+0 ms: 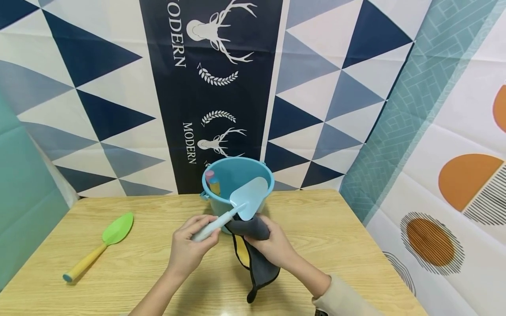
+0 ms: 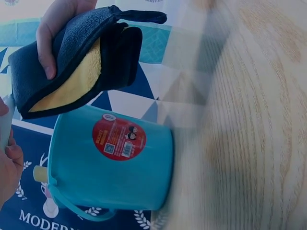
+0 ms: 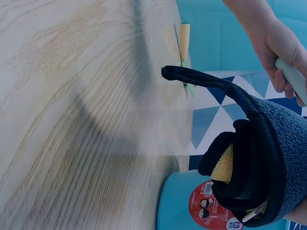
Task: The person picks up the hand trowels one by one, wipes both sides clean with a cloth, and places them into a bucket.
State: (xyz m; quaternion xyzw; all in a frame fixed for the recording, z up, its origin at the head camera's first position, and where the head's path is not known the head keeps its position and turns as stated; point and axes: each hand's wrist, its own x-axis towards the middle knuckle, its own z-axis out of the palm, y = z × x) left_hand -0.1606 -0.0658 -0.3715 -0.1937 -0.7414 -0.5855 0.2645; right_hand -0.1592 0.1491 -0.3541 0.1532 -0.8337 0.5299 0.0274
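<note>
Behind the pale wooden table (image 1: 146, 245) rises a wall (image 1: 106, 66) patterned with blue triangles.

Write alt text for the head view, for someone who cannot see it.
A person's left-hand grip holds a pale blue trowel, with a blue bucket behind it; the right-hand grip holds a dark gray cloth close by. A green-bladed trowel lies at left on the wooden table.

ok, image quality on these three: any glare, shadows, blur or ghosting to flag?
Head: faint glare on the table at the bottom edge, soft shadow beside the cloth; left wrist: smeared, see-through band along the table's edge, bucket label clearer but fine print too small to read; right wrist: dark shadow bands across the table; both wrist views look bluer than head.
</note>
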